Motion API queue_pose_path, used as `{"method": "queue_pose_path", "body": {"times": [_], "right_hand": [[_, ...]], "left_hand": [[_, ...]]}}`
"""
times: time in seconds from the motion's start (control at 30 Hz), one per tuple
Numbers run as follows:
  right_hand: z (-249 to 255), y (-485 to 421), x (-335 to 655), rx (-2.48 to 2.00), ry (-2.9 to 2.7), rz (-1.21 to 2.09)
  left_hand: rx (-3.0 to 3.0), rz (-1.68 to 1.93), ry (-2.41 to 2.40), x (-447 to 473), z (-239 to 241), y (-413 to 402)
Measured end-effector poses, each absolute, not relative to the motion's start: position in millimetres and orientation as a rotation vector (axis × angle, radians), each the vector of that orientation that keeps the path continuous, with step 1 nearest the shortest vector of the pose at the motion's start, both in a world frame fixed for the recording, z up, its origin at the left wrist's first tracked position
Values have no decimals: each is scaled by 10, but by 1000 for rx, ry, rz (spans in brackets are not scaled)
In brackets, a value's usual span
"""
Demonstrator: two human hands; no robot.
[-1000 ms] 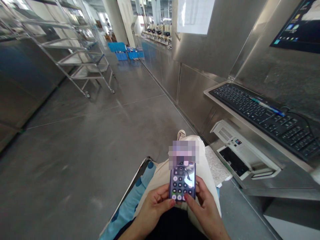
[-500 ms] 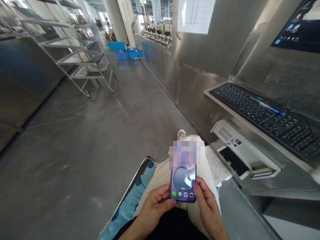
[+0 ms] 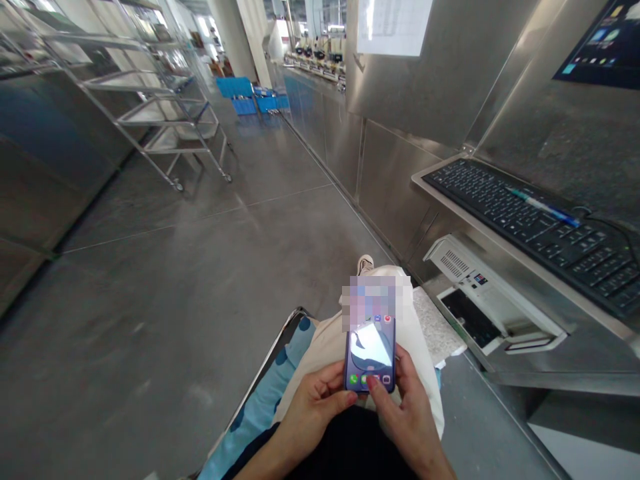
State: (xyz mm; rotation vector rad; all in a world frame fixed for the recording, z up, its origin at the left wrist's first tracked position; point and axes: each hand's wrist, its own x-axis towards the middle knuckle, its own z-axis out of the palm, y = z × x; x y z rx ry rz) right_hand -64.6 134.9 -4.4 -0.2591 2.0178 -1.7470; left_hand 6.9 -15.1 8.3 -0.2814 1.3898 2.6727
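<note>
A smartphone (image 3: 369, 357) with a lit home screen is held over my lap, its upper part blurred by pixelation. My left hand (image 3: 316, 405) grips its lower left side, the thumb along the bottom edge. Around the right side is my right hand (image 3: 407, 407), its thumb on the lower screen over the row of icons. Fingers behind the phone are mostly hidden. Beneath it are my light trousers (image 3: 420, 360), and a light blue dotted cloth (image 3: 273, 393) covers the chair to the left.
To the right, a black keyboard (image 3: 530, 220) with a pen (image 3: 545, 207) on it rests on a metal shelf. Below that is a white device (image 3: 475, 287) with an open compartment. A wheeled metal rack (image 3: 165, 120) stands at left; blue crates (image 3: 245, 100) are farther off.
My right thumb has moved from the phone's right edge onto the lower screen. The camera view has shifted slightly, and both hands still hold the phone.
</note>
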Motion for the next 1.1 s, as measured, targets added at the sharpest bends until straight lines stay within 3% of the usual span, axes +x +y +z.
{"method": "queue_pose_path", "body": {"times": [1.1], "right_hand": [[-73, 1290, -629, -253, 2133, -1665]], "left_hand": [[-229, 2607, 1575, 68, 50, -152]]}}
